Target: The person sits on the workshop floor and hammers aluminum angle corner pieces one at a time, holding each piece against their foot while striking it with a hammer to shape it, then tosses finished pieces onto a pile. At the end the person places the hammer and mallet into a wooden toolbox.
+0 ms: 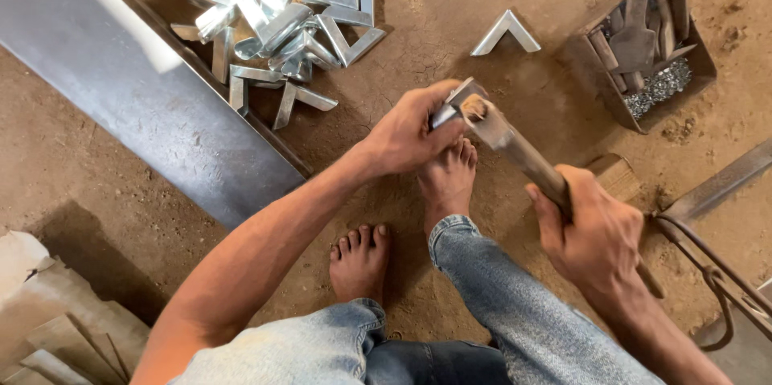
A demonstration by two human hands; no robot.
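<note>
My left hand [406, 132] grips a small shiny metal angle piece [452, 104] just above my right foot [448, 180] on the dirt floor. My right hand [591, 232] is closed around the wooden handle of a hammer [519, 152], whose head rests against the angle piece. My left foot [360, 260] is planted nearer to me. Both legs wear blue jeans.
A pile of several shiny angle pieces [273, 19] lies at the top left beside a long dark metal beam [137, 88]. One loose angle piece [505, 33] lies apart. A rusty tray [643, 47] holds tools and nails. A metal bar [716, 188] and wooden block [618, 176] lie right.
</note>
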